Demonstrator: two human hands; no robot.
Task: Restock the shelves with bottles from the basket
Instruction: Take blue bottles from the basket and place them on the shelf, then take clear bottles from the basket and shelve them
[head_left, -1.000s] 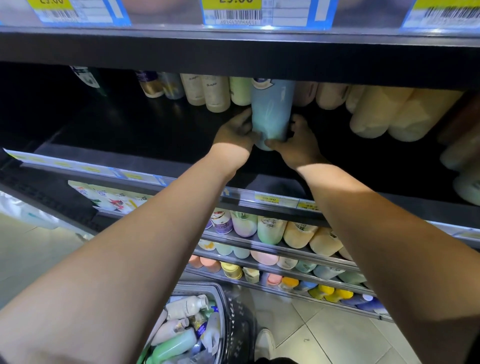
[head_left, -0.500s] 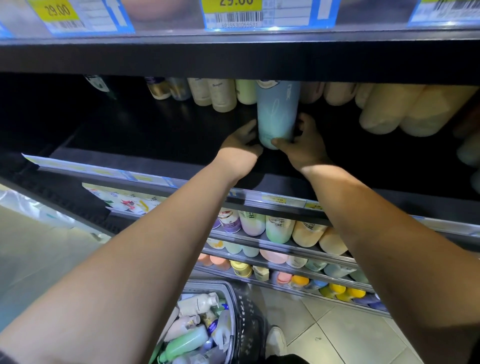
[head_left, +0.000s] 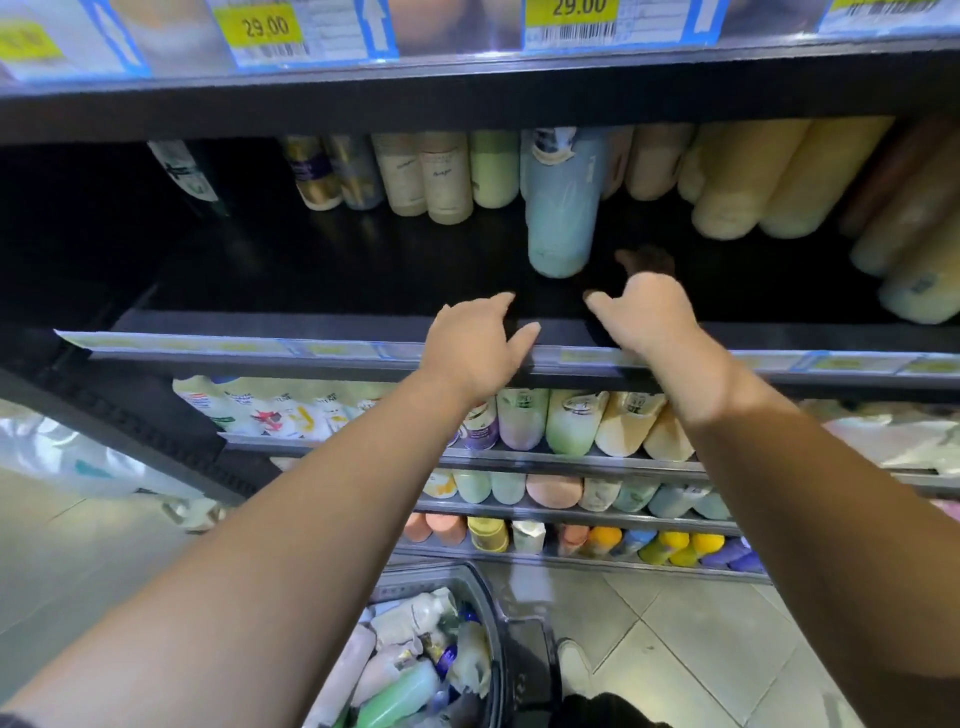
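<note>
A tall pale blue bottle (head_left: 560, 218) stands upright by itself on the dark shelf (head_left: 322, 270), in front of a back row of cream, green and yellow bottles. My left hand (head_left: 475, 343) hovers over the shelf's front edge, fingers relaxed and holding nothing. My right hand (head_left: 649, 317) is just right of it, below the blue bottle and apart from it, also holding nothing. The dark basket (head_left: 511, 639) sits on the floor below, filled with several white, green and blue bottles.
The left half of the dark shelf is bare apart from a dark bottle (head_left: 187, 174) at the back. Large yellow bottles (head_left: 763, 182) crowd the right. Lower shelves (head_left: 545, 460) carry rows of coloured bottles. Price tags (head_left: 265, 28) line the shelf above. My shoe (head_left: 574, 665) is beside the basket.
Both hands have let go of the pale blue bottle and drawn back toward the shelf's front edge. The bottle stays standing on the shelf.
</note>
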